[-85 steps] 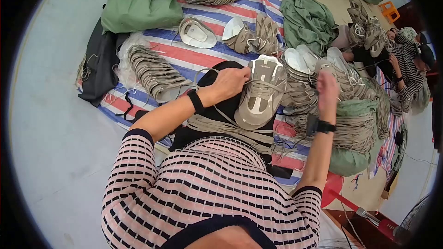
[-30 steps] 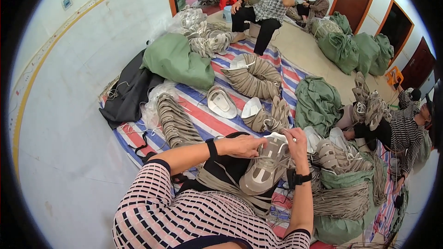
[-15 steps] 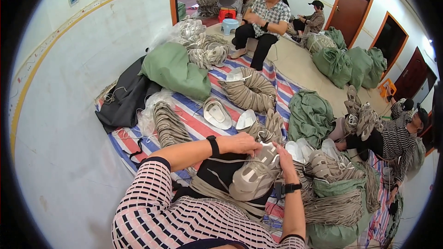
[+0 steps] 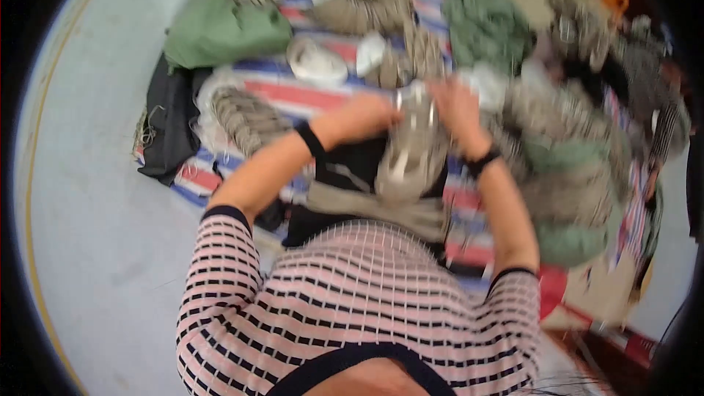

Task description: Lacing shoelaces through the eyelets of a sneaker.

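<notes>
A beige-grey shoe [image 4: 414,150] lies over my lap, its rounded toe toward me and its pale opening away from me. At the left edge of that opening is my left hand [image 4: 369,115], fingers curled together. My right hand [image 4: 457,108] is at the opening's right edge, its fingers bent and pressed together. Motion blur hides what either hand pinches, lace or shoe edge. A bundle of beige laces [image 4: 359,202] stretches across my lap, and one loose lace [image 4: 348,174] trails over the black cloth there.
On the striped sheet [image 4: 293,97] stand a white-lined shoe [image 4: 317,62] and a row of stacked beige shoe parts [image 4: 249,119]. A curved stack [image 4: 367,4] lies farther off. Green sacks [image 4: 227,33] are at left and right. A co-worker's striped sleeve [image 4: 660,136] shows at far right.
My view has tipped downward, so the seated people at the back are out of sight. Both hands have drawn apart, the right one off the shoe's side toward its opening.
</notes>
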